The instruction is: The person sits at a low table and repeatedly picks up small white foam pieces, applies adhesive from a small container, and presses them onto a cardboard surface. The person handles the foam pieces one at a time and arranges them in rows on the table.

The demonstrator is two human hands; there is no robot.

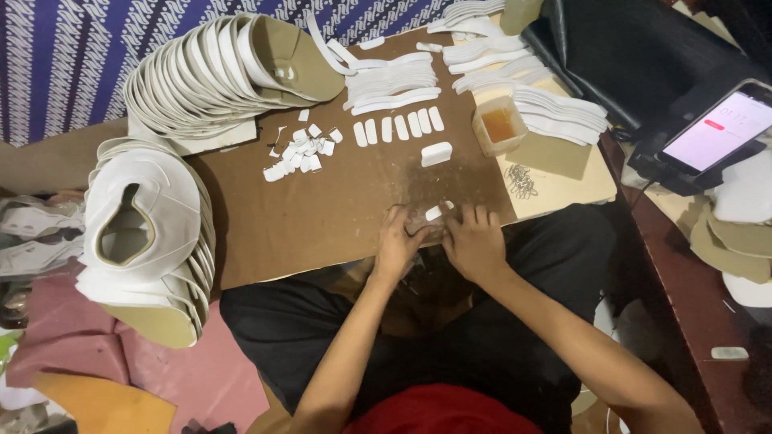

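My left hand (398, 241) and my right hand (474, 239) rest side by side at the near edge of a brown board (322, 209) on my lap. Between their fingertips lies a small white strip (437, 211), pinched by both hands. A short row of similar white strips (398, 127) lies further up the board. One thicker white piece (436, 153) sits just beyond my hands. A heap of small white scraps (299, 153) lies to the left of the row.
Fanned stacks of white shoe-upper pieces stand at the far left (217, 72) and near left (149, 233). A small tub of amber glue (498, 126), a cluster of metal clips (521, 181), long white straps (394, 84) and a lit phone (716, 128) lie to the right.
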